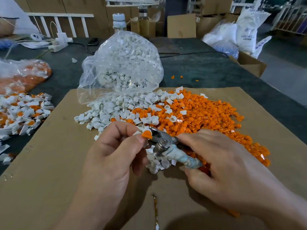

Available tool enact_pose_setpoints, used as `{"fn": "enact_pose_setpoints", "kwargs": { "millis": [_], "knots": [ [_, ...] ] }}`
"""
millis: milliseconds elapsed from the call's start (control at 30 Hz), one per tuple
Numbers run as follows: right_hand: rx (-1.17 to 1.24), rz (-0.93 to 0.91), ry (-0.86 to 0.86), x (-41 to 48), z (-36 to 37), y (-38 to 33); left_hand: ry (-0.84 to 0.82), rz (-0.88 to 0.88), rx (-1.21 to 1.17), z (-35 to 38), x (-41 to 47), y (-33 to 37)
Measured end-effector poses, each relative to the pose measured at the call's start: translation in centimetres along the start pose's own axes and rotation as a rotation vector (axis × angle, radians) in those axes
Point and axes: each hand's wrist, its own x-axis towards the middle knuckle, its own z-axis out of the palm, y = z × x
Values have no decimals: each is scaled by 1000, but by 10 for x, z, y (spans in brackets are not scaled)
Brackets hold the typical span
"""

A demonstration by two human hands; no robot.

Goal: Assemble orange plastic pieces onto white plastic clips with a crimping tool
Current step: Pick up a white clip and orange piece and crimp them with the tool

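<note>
Orange plastic marks the working point: a single orange piece [147,134] is pinched between the thumb and fingertips of the left hand [114,146], right against the metal nose of the crimping tool [163,141]. A sliver of white shows beside it, probably the clip it belongs to, but the fingers hide most of it. The right hand [221,165] has its grip curled round the tool's pale wrapped handle, low over the cardboard sheet [49,163] that lies on the worktop [199,68]. Whether the tool's jaws are already biting on the piece cannot be told from here. Loose white clips [106,113] spill from a clear bag [123,63] onto the cardboard, touching a broad heap of orange pieces [207,117] to their right. A mixed white-and-orange pile [21,112] at the far left looks like finished work, so the job seems well under way. The step in hand reads as presenting one pair to the tool, with the press not yet made. The next move calls for the piece to sit square in the nose, the left fingertips to be clear of the metal, and then one firm squeeze from the right hand. A tilted piece would likely skid out sideways instead of seating.
</note>
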Motion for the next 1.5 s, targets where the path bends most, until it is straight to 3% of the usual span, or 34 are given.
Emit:
{"fn": "enact_pose_setpoints", "kwargs": {
  "millis": [467, 700, 1133, 1500],
  "knots": [
    [24, -23, 4, 0, 0, 1, 28, -2, -23, 0, 2, 0],
    [27, -33, 9, 0, -1, 0, 13, 71, 95, 2, -1, -1],
    [-136, 4, -83, 3, 6, 2, -131, 133, 225, -4, -4, -7],
    [-171, 23, 91, 1, 4, -6, -140, 160, 270, -6, -4, -14]
  ]
}}
